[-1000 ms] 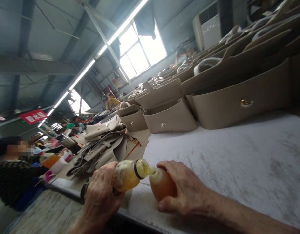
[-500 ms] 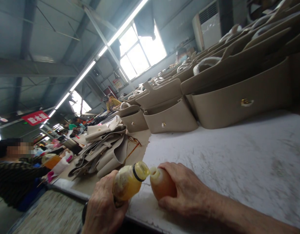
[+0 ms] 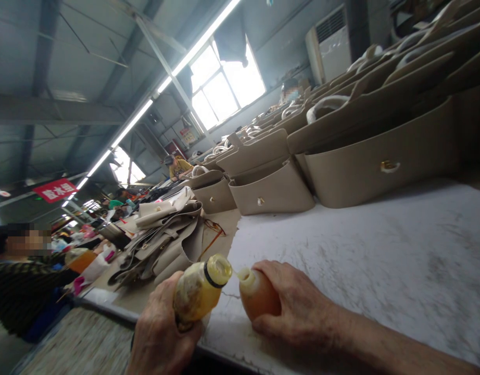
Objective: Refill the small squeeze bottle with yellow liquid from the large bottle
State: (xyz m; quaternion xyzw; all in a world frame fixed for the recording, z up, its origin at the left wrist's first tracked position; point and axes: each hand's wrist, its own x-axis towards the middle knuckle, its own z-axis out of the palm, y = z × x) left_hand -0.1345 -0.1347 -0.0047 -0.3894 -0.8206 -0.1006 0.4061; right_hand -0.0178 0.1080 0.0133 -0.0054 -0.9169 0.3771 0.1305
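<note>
My left hand [image 3: 162, 328] is closed round a stained, yellowish clear bottle [image 3: 199, 291] with a black ring at its neck. The bottle is tilted, its mouth turned toward the right, and a thin strand of yellowish liquid stretches from it. My right hand [image 3: 294, 299] grips a rounded squeeze bottle [image 3: 259, 297] of amber liquid, its pale open neck leaning left. The two mouths are a small gap apart, with the strand bridging it. Both bottles are over the front edge of the white sheet [image 3: 361, 250] on the table.
Taupe handbags [image 3: 271, 187] with gold clasps and wrapped handles stand in rows behind the sheet. A pile of taupe leather pieces [image 3: 162, 239] lies to the left, beside a brown cord [image 3: 212, 239]. A co-worker [image 3: 21, 281] in a striped top is at far left.
My left hand has drawn the yellowish bottle a little left and upward, widening the gap between the mouths. The right hand and its squeeze bottle have barely moved.
</note>
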